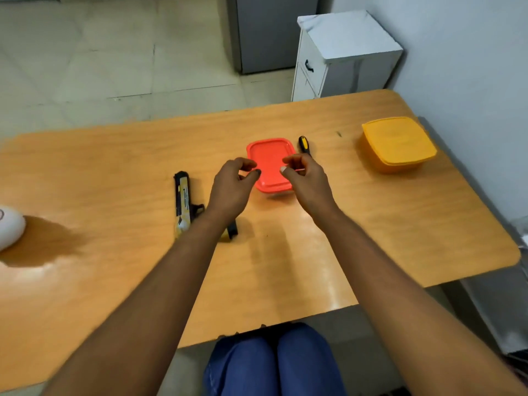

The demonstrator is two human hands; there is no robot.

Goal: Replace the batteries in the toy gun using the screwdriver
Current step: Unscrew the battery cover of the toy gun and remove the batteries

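A: Where are the hands?

B: Over the wooden table (371, 224). The left hand (233, 185) and right hand (307, 181) hover at either side of a lidded red box (270, 158), fingers loosely curled, pinching nothing.

A: And the task's things?

B: The toy gun (184, 202) lies flat left of the left wrist, partly hidden by the forearm. The screwdriver (304, 144) lies just right of the red box. A lidded yellow box (398, 142) sits far right. No batteries show.

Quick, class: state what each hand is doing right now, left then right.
Left hand: fingers loosely curled over the red container, holding nothing, open.
Right hand: fingers loosely curled over the same container, nothing visibly held, open.
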